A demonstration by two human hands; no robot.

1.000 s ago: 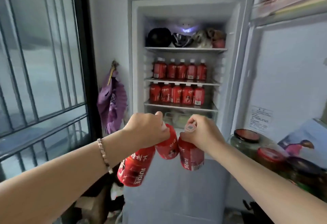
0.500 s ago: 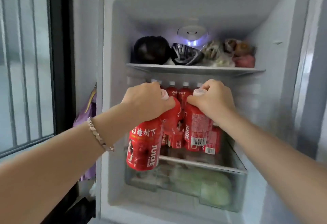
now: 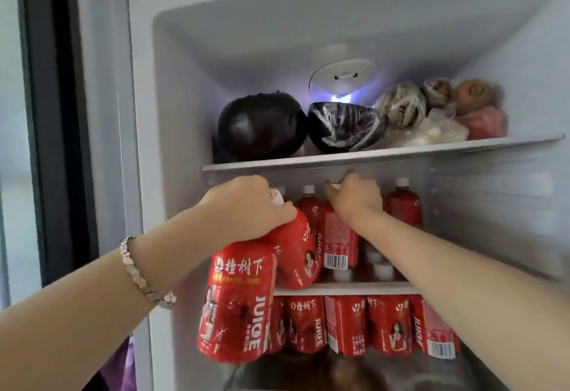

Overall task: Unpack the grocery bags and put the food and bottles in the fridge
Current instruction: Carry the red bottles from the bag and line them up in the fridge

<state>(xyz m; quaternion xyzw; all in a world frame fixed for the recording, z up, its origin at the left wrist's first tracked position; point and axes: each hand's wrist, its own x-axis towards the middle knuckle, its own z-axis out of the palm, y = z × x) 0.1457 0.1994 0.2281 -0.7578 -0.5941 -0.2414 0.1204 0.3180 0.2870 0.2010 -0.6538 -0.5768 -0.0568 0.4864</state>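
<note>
Two red juice bottles (image 3: 243,295) hang from our left hand (image 3: 246,208), pinched by their necks with the fingers closed tight around both caps; one dangles below the wrist, outside the shelf edge, while the other leans in beneath the knuckles toward the middle shelf (image 3: 345,289). Our right hand (image 3: 354,196) reaches deeper into the fridge (image 3: 138,113), fingers curled over the cap of a third bottle (image 3: 337,245) that stands directly under the palm, its barcode facing us; whether that bottle already rests on the shelf we cannot tell. To do this step well, we should judge the gap first: set the right-hand bottle upright and slide it back against the row (image 3: 404,202) standing just beyond our fingertips, so room opens in front for the two in the left. Lowering it straight and letting go only once the base sits flat should keep it from knocking its neighbours. Then we can pass the left-hand pair in one at a time, since swinging both together risks striking the shelf lip. Above both hands, the top shelf (image 3: 370,156) carries wrapped produce, and below our forearms another row of bottles (image 3: 370,326) fills the lower shelf.
</note>
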